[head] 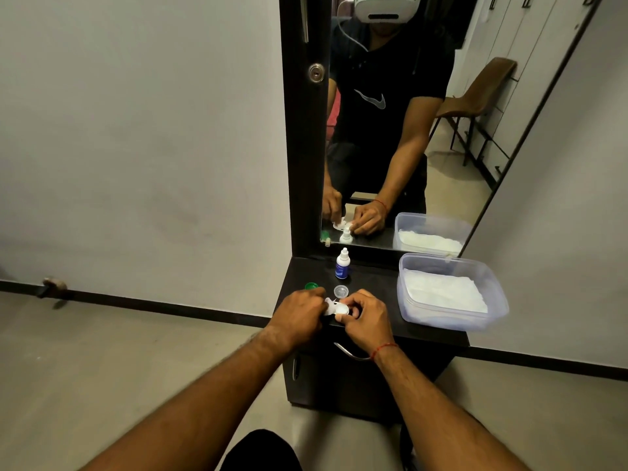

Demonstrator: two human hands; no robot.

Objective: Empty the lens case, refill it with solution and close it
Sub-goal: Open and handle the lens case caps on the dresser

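Observation:
A white lens case (336,307) lies on the dark cabinet top (370,287), held between both hands. My left hand (299,316) grips its left end, and my right hand (365,316) closes around its right well. A green cap (311,286) lies just behind my left hand. A clear cap (341,291) lies behind the case. The small solution bottle (342,264), white with a blue label, stands upright further back, untouched. Whether the wells hold liquid is hidden by my fingers.
A clear plastic tub (452,294) with white tissue inside stands on the right of the cabinet top. A mirror (390,130) rises behind the bottle. A metal drawer handle (350,353) sits below the front edge. Bare floor lies to the left.

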